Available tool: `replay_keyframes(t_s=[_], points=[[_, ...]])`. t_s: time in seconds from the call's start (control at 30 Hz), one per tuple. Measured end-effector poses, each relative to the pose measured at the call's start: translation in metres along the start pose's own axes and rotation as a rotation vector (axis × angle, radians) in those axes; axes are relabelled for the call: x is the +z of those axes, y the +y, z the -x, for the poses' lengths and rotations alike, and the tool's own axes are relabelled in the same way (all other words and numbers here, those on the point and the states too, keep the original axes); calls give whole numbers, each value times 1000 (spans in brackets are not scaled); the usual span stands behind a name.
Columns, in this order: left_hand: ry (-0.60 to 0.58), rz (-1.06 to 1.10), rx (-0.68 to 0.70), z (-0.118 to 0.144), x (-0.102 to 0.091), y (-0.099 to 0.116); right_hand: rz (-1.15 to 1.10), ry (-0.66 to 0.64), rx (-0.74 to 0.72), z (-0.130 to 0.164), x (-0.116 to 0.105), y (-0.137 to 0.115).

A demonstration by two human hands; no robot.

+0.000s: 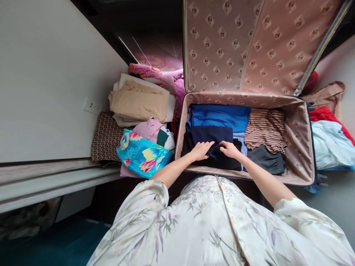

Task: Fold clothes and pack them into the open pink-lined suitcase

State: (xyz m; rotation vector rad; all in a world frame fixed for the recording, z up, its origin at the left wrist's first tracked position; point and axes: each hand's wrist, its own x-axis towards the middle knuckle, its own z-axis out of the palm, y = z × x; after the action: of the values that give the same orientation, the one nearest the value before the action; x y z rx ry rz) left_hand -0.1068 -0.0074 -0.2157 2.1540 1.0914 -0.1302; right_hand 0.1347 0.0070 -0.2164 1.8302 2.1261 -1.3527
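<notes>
Suitcase lid (260,44) cut off at the top edge — light-blue garment (244,145) partly hidden by black cloth (229,163).

Shows as a dark navy garment (215,134), folded flat and smooth over its far part, rumpled at its near edge. Lies in the left half of the open suitcase (298,142), toward the near left corner.

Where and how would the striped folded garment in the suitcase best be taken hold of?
The striped garment is probably best gripped at its right edge, coming from the right with the right hand, fingers beneath and thumb on top. It lies folded, with bare suitcase lining beside that edge, while the bright blue garment crowds its left.
</notes>
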Motion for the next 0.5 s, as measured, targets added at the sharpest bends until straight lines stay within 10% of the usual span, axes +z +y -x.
replay_keyframes(t_s=[0.2, 0.4, 0.5], points=[[-334, -102, 199, 26, -9, 0, 17, -345, -203, 21, 5, 10], [-105, -91, 14, 16, -3, 1, 477, 59, -208, 28, 27, 3], [-195, -119, -160, 7, 17, 0, 629, 89, -142, 29, 49, 18]])
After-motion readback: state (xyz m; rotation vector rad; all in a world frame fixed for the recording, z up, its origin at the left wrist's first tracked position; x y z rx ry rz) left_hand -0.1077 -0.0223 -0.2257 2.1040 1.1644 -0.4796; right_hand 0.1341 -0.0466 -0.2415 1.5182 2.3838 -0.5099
